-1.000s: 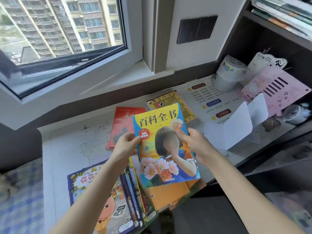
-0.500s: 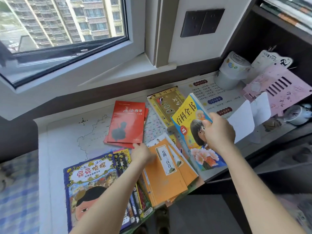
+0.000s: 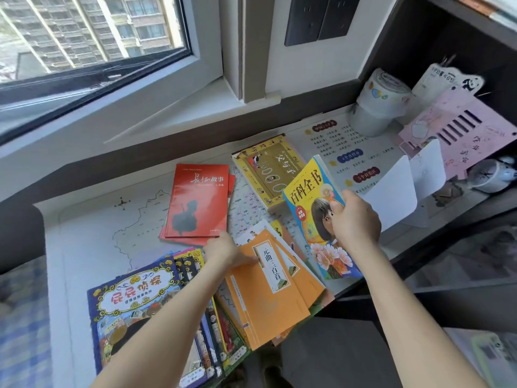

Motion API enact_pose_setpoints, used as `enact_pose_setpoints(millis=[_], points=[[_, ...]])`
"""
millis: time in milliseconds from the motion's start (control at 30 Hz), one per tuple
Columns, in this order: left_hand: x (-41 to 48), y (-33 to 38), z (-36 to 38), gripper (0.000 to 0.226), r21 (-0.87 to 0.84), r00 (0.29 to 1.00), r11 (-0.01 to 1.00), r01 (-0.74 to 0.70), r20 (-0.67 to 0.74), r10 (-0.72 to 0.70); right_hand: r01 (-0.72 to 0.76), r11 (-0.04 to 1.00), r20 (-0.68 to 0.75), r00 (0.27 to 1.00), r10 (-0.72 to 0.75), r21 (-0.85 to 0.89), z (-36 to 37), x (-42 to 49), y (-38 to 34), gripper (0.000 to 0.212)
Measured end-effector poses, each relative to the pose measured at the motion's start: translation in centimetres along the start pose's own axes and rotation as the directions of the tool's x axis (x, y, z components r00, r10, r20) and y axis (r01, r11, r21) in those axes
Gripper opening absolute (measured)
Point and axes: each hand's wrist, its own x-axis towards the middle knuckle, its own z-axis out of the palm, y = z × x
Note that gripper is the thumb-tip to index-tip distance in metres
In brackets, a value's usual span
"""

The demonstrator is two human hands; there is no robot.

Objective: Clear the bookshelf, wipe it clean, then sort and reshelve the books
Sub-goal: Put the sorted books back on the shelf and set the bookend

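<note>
Both our arms reach up from the bottom of the frame. Our right hand [image 3: 355, 219] clamps the yellow book [image 3: 313, 197], thumb on the cover and fingers curled round its right edge. Our left hand [image 3: 223, 252] lays its thumb flat on the orange book [image 3: 263, 298]; we cannot tell whether its fingers grip. The desk [image 3: 92, 233] carries a map, with a window [image 3: 84, 32] at upper left. The yellow book tilts at centre right. The orange book lies at lower centre, its top edge under our left fingers.

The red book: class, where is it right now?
In the head view the red book lies flat on the desk, left of the gold-bordered book, just beyond the left hand.
</note>
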Motion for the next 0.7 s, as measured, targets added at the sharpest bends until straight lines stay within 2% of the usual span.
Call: enact_pose_setpoints(millis=[67, 133, 167, 233, 300, 400, 467, 567, 700], points=[[-0.7, 0.4, -0.3, 0.101, 0.014, 1.0, 1.0, -0.016, -0.016, 0.016, -0.002, 1.0, -0.008, 1.0, 0.002, 0.005, -0.1, 0.0, 0.0, 0.018], [-1.2, 0.7, -0.7, 0.074, -0.002, 0.999, 0.999, -0.046, -0.011, 0.046, -0.009, 1.0, -0.02, 1.0, 0.009, 0.013, -0.2, -0.1, 0.0, 0.018], [-1.4, 0.7, -0.9, 0.068, -0.034, 0.999, 0.998, -0.052, 0.005, 0.052, -0.013, 1.0, -0.028, 1.0, 0.013, 0.02, -0.2, -0.1, 0.0, 0.017], [-1.6, 0.3, -0.8, 0.07, -0.204, 0.996, 0.977, -0.056, 0.051, 0.068, -0.015, 0.999, -0.048, 0.999, 0.017, 0.04, -0.2, -0.1, 0.0, 0.017], [-1.9, -0.2, -0.7, 0.082, -0.407, 0.994, 0.913, -0.03, 0.085, 0.071, -0.014, 0.997, -0.066, 0.998, 0.018, 0.07, -0.4, -0.2, 0.0, 0.015], [-3.4, -0.6, -1.6, 0.049, -0.563, 0.989, 0.826, -0.036, 0.096, 0.109, -0.001, 0.992, -0.083, 0.996, 0.012, 0.123, -0.7, -0.6, -0.1, 0.025], [-4.5, -0.6, -2.8, 0.043, -0.573, 0.99, 0.816, -0.075, 0.051, 0.128, 0.017, 0.99, -0.093, 0.996, -0.004, 0.139, -0.7, -0.8, -0.1, 0.024], [-6.3, -0.9, -6.4, 0.04, -0.502, 0.985, 0.848, -0.173, -0.078, 0.155, 0.046, 0.987, -0.112, 0.993, -0.029, 0.151, -0.6, -0.7, 0.1, 0.016], [-8.6, -2.4, -13.4, 0.042, -0.378, 0.917, 0.886, -0.27, -0.38, 0.118, 0.033, 0.99, 0.006, 0.999, -0.034, 0.14, 0.2, -0.7, 0.3, 0.022]])
